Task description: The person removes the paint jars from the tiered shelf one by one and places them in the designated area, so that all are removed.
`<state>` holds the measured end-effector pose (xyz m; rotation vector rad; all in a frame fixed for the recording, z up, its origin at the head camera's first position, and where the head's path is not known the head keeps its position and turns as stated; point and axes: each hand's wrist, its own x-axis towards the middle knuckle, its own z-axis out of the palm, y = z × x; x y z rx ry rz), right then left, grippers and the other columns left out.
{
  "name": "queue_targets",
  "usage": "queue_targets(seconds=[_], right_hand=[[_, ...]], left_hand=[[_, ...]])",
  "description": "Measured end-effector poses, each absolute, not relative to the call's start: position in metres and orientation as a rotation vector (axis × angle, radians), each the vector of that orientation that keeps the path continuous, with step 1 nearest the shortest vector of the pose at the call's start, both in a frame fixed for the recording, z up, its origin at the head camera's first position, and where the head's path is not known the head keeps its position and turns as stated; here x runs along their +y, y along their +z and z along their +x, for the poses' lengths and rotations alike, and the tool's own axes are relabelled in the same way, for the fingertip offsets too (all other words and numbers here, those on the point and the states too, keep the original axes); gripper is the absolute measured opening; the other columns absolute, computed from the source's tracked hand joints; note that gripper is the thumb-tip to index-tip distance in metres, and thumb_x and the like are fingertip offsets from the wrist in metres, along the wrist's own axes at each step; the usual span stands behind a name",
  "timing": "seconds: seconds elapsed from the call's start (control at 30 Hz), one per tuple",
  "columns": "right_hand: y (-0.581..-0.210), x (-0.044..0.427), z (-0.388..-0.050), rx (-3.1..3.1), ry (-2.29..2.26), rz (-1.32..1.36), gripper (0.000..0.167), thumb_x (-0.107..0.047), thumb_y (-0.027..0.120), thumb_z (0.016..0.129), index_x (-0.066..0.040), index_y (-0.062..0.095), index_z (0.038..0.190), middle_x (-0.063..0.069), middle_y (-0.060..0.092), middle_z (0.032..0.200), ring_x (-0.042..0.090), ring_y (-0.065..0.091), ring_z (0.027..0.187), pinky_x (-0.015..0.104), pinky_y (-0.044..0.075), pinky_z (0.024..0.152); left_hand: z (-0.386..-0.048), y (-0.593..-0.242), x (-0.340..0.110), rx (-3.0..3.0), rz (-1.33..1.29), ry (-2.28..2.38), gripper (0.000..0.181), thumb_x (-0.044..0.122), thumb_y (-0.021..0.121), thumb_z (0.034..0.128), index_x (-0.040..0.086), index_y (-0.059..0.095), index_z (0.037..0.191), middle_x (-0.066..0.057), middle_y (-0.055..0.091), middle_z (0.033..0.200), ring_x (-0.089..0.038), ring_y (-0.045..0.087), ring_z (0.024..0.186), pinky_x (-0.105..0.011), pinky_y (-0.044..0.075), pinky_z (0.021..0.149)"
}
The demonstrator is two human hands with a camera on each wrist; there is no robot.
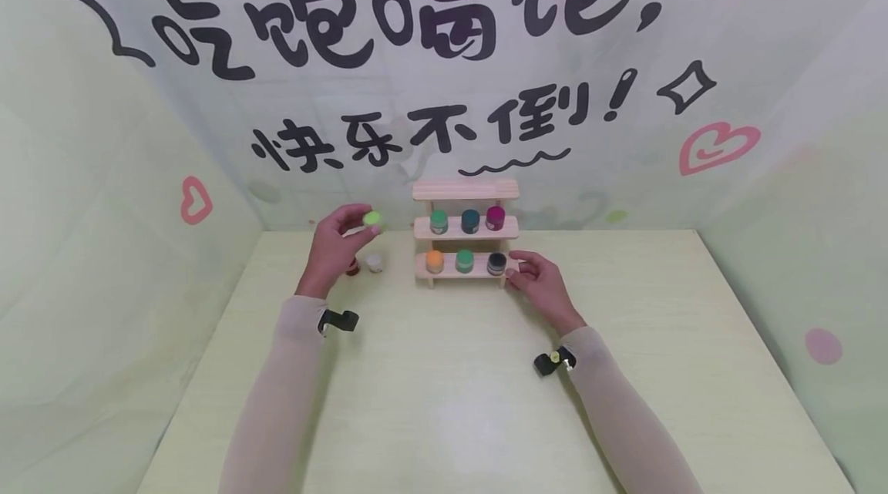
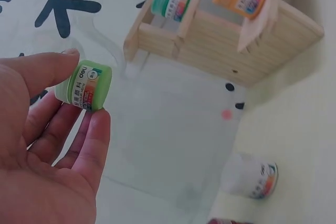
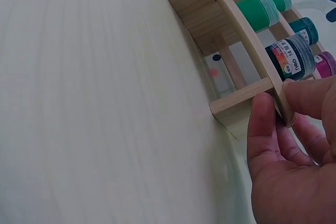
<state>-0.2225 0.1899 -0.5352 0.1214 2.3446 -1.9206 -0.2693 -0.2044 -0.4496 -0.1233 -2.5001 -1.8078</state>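
Observation:
My left hand (image 1: 335, 243) pinches a light green paint jar (image 2: 86, 85) between thumb and fingers, held up left of a small wooden tiered rack (image 1: 466, 189). With thumb and fingers my right hand (image 1: 543, 287) grips the right end of the rack's lowest shelf (image 3: 281, 95). On that shelf stand an orange jar (image 1: 434, 261), a green jar (image 1: 464, 261) and a black-looking jar (image 1: 496, 263). The middle shelf carries a green jar (image 1: 438, 222), a dark teal jar (image 1: 470, 221) and a magenta jar (image 1: 496, 217). No jar shows on the top shelf.
On the table (image 1: 444, 401) below my left hand stand a white jar (image 1: 375, 263) and a dark red jar (image 1: 353, 267), the latter partly hidden by the hand. A printed cloth backdrop (image 1: 590, 162) rises right behind the rack and along both sides.

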Motion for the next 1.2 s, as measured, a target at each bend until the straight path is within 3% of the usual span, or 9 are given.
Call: queue_targets(seconds=[0.07,0.13,0.27,0.37,0.5,0.63,1.2], right_hand=[[-0.535,0.19,-0.223,2.343,-1.924,0.123,0.043,-0.012,0.074,0.1,-0.008,0.063,0.141,0.013,0.071,0.108,0.016,0.075,0.092,0.023,0.064,0.083],[-0.535,0.19,-0.223,2.347,-1.921,0.121,0.043,-0.012,0.073,0.1,-0.008,0.063,0.142,0.013,0.071,0.108,0.015,0.074,0.091,0.022,0.064,0.083],[-0.535,0.191,-0.223,2.352,-1.915,0.121,0.044,-0.012,0.073,0.1,-0.008,0.062,0.142,0.012,0.071,0.107,0.013,0.073,0.089,0.021,0.064,0.082],[-0.535,0.192,-0.223,2.353,-1.919,0.124,0.044,-0.012,0.073,0.1,-0.007,0.062,0.142,0.013,0.07,0.107,0.013,0.073,0.088,0.021,0.064,0.081],[-0.536,0.191,-0.223,2.35,-1.915,0.126,0.044,-0.012,0.074,0.1,-0.008,0.062,0.142,0.013,0.071,0.109,0.015,0.074,0.091,0.021,0.064,0.082],[-0.536,0.191,-0.223,2.354,-1.905,0.138,0.044,-0.013,0.073,0.1,-0.009,0.062,0.142,0.013,0.072,0.109,0.015,0.075,0.092,0.021,0.064,0.083],[-0.536,0.19,-0.221,2.355,-1.927,0.131,0.044,-0.013,0.074,0.1,-0.008,0.063,0.141,0.013,0.072,0.106,0.018,0.075,0.091,0.022,0.063,0.083]], left_hand=[[-0.268,-0.454,-0.21,-2.517,-0.085,-1.813,0.058,0.04,0.085,0.0909,0.018,0.064,0.14,-0.003,0.068,0.134,-0.024,0.069,0.124,-0.033,0.062,0.09],[-0.267,-0.458,-0.216,-2.534,-0.054,-1.811,0.06,0.041,0.085,0.0908,0.017,0.063,0.141,-0.004,0.067,0.135,-0.025,0.069,0.125,-0.034,0.062,0.089],[-0.265,-0.467,-0.225,-2.532,-0.015,-1.807,0.06,0.037,0.085,0.0912,0.015,0.062,0.142,-0.005,0.067,0.136,-0.022,0.065,0.129,-0.041,0.059,0.104],[-0.264,-0.472,-0.232,-2.531,0.004,-1.771,0.059,0.038,0.084,0.0919,0.016,0.063,0.142,-0.005,0.067,0.138,-0.021,0.063,0.131,-0.033,0.056,0.108],[-0.26,-0.48,-0.243,-2.536,0.055,-1.74,0.056,0.037,0.083,0.0935,0.016,0.064,0.142,-0.009,0.066,0.142,-0.025,0.061,0.134,-0.021,0.056,0.1],[-0.256,-0.486,-0.252,-2.542,0.093,-1.724,0.057,0.035,0.081,0.0952,0.012,0.062,0.144,-0.011,0.065,0.144,-0.028,0.059,0.138,-0.017,0.055,0.097],[-0.248,-0.518,-0.282,-2.559,0.31,-1.649,0.053,0.02,0.076,0.0996,0.007,0.058,0.148,-0.016,0.061,0.15,-0.031,0.06,0.14,-0.033,0.056,0.11]])
